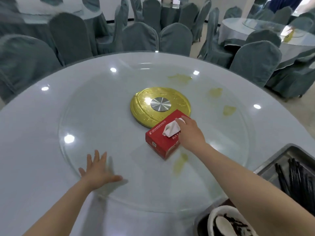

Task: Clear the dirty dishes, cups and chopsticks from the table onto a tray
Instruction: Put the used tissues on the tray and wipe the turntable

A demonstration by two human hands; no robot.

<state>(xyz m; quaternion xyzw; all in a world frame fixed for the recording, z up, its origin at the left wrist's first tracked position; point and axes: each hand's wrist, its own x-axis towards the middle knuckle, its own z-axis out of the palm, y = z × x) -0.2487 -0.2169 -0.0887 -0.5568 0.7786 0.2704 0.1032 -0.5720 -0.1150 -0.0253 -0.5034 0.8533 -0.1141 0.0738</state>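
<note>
Round white table (34, 133) is topped by a glass turntable (102, 103) with yellow smears. Landmark: red tissue box (162, 138), near the turntable's gold hub (144, 108). Metal tray (272, 166), right of the box, is cut off by the frame; dark chopsticks (294, 178) inside are blurred. Left hand (98, 169), left of the box, is spread flat on the glass. Right hand (190, 132) pinches the box's protruding tissue (171, 129); fingertips hidden.

Two bare forearms, no sleeves, left hand (98, 169), right hand (190, 132), no jewellery
</note>
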